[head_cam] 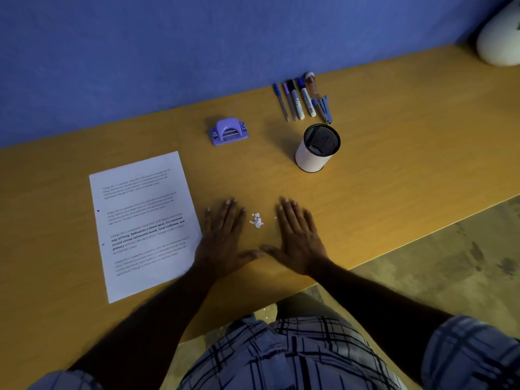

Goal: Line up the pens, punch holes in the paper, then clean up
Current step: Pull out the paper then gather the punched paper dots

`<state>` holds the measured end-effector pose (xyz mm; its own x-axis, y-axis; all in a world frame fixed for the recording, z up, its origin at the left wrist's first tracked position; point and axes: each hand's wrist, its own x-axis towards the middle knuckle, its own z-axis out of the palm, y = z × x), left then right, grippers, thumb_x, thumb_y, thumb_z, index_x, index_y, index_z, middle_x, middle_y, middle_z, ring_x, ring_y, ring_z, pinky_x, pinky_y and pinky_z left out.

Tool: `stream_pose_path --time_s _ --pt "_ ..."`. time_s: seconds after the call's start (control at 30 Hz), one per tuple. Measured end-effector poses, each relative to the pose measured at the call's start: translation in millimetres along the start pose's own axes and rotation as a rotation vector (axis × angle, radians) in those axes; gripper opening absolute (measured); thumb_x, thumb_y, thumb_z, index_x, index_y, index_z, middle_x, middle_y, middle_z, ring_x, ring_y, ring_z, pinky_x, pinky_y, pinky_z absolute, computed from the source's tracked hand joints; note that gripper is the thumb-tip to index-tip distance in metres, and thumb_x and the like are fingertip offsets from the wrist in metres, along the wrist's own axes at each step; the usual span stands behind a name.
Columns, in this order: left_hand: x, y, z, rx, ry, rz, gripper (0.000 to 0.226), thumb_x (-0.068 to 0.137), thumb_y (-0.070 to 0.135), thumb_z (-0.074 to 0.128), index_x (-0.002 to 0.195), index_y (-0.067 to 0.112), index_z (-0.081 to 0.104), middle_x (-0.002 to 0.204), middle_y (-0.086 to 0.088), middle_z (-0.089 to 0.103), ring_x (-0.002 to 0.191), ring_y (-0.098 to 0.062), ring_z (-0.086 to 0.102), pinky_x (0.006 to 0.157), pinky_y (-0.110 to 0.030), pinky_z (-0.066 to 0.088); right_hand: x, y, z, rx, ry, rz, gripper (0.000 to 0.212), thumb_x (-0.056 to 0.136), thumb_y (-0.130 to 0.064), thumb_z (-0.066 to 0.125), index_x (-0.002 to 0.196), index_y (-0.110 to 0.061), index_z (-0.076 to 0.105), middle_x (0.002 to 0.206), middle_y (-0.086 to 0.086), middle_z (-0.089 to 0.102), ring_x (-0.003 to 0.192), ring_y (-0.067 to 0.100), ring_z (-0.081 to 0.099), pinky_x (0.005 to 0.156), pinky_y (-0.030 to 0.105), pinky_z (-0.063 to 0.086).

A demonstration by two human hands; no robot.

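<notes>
Several pens and markers (298,101) lie side by side in a row at the back of the wooden desk, near the blue wall. A purple hole punch (228,131) stands left of them. A printed sheet of paper (143,220) with two holes at its left edge lies on the left. A small heap of white paper dots (256,220) sits between my hands. My left hand (222,240) and my right hand (295,237) lie flat and open on the desk, either side of the dots, thumbs nearly touching.
An empty black mesh pen cup (318,149) with a white wrap stands right of the punch. A white rounded object (501,38) sits at the far right corner. The desk's front edge (394,249) runs diagonally on the right, with floor beyond it.
</notes>
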<state>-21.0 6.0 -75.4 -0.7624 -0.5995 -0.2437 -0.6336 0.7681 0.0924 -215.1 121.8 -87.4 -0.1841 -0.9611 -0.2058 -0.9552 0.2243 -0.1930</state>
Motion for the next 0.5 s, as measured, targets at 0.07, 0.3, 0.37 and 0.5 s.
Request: stream_pose_path --time_s 0.07,0.3,0.37,0.5 --pt "-1.2 0.7 0.5 -0.011 0.009 -0.002 0.115 0.071 0.093 0.013 0.155 0.013 0.013 0.163 -0.014 0.002 0.151 -0.029 -0.002 0.116 -0.061 0.005 -3.0 -10.0 4.6 -0.013 0.016 -0.023 0.102 0.085 -0.084 0.018 0.156 -0.014 0.0 0.164 0.008 -0.008 0.151 0.024 -0.012 0.12 0.05 -0.006" --pt "-8.6 -6.5 1.4 -0.046 0.045 0.045 0.116 0.071 0.092 0.023 0.153 0.01 0.023 0.162 -0.017 0.012 0.15 -0.033 0.008 0.115 -0.063 0.009 16.5 -32.8 1.5 -0.025 0.02 -0.126 0.093 0.088 -0.079 0.02 0.157 -0.018 0.005 0.164 0.007 -0.004 0.152 0.026 -0.007 0.12 0.054 -0.002" --pt "-8.6 -8.4 1.3 -0.048 0.066 0.051 0.115 0.072 0.091 0.026 0.152 0.009 0.025 0.161 -0.018 0.016 0.149 -0.034 0.012 0.116 -0.062 0.009 20.8 -28.8 -1.6 0.025 0.029 -0.121 0.093 0.089 -0.079 0.021 0.156 -0.016 0.01 0.165 0.007 0.002 0.152 0.024 -0.004 0.121 0.051 -0.002" --pt "-6.7 -9.4 -0.4 -0.08 0.092 0.068 0.116 0.071 0.091 0.03 0.152 0.009 0.026 0.16 -0.019 0.017 0.148 -0.036 0.014 0.115 -0.063 0.01 30.2 -14.2 -11.6 0.135 -0.001 -0.17 0.086 0.093 -0.07 0.033 0.155 -0.012 0.017 0.164 0.008 0.013 0.152 0.021 0.009 0.123 0.04 0.007"
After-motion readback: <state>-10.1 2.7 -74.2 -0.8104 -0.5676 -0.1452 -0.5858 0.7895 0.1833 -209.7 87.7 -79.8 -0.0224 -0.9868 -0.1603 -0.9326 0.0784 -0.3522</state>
